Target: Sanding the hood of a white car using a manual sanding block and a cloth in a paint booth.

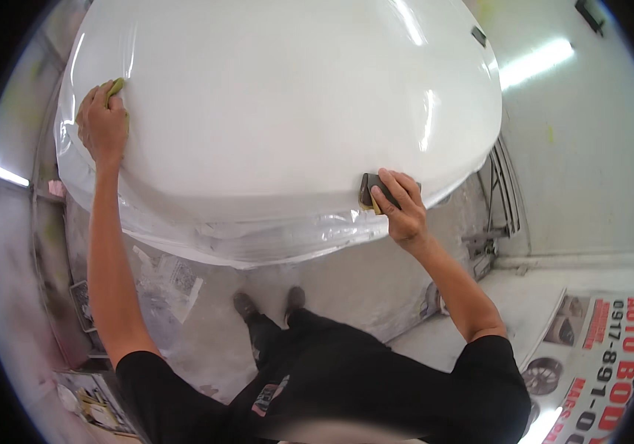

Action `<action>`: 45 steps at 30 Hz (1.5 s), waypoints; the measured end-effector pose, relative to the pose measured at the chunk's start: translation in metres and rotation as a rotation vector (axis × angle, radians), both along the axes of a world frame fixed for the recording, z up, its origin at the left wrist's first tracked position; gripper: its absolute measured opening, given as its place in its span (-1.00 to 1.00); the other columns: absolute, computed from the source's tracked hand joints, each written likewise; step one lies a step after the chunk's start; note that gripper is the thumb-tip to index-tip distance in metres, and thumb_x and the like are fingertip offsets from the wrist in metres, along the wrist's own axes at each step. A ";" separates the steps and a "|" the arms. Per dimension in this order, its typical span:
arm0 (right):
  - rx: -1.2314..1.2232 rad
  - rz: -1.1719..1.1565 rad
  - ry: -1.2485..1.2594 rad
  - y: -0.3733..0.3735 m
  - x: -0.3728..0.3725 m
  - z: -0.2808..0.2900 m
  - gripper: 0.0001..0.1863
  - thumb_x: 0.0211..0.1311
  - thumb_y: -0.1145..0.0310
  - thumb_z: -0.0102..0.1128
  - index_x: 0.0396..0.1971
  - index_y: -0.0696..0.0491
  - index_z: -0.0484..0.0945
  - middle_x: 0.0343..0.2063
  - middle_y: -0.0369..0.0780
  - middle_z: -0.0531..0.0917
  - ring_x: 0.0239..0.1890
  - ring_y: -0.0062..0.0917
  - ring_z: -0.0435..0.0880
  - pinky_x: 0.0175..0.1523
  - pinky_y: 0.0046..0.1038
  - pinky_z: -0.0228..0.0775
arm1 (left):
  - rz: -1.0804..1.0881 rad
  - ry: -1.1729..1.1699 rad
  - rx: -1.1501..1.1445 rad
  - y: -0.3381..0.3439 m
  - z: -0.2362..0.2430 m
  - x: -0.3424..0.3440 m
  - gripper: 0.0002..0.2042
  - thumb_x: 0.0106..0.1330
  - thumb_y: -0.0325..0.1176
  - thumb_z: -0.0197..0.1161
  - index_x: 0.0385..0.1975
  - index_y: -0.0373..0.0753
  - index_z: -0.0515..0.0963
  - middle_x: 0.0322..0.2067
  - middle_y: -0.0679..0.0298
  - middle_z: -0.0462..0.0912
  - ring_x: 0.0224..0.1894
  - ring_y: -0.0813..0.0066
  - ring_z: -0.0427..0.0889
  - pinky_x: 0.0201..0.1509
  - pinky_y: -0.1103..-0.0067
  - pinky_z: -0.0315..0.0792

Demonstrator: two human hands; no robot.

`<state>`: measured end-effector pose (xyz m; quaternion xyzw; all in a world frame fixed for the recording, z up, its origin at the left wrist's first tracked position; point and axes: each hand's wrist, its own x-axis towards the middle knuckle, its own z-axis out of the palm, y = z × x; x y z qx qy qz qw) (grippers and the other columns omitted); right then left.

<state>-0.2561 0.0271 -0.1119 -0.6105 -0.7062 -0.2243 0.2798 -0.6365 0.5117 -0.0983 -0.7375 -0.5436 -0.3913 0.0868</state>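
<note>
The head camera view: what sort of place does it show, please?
Probably a vehicle-painting workshop: plastic sheeting hangs along the edge of a large white panel, the right hand holds a dark block, and a banner at lower right pictures a wheel.

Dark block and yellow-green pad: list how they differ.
The block is dark grey and boxy; the pad is yellow-green and looks rounded where it shows. The block is in the right hand; the pad is in the left hand. Both appear to rest on the white panel.
</note>
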 end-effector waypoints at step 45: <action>-0.060 0.328 -0.067 0.107 -0.062 0.018 -0.40 0.11 0.75 0.22 0.18 0.03 0.77 0.39 -0.09 0.64 0.33 -0.09 0.62 0.41 -0.02 0.51 | -0.235 -0.119 0.146 -0.039 -0.005 0.015 -0.66 0.42 -0.25 0.27 0.12 -0.05 0.81 0.24 0.25 0.77 0.40 0.13 0.59 0.63 0.17 0.24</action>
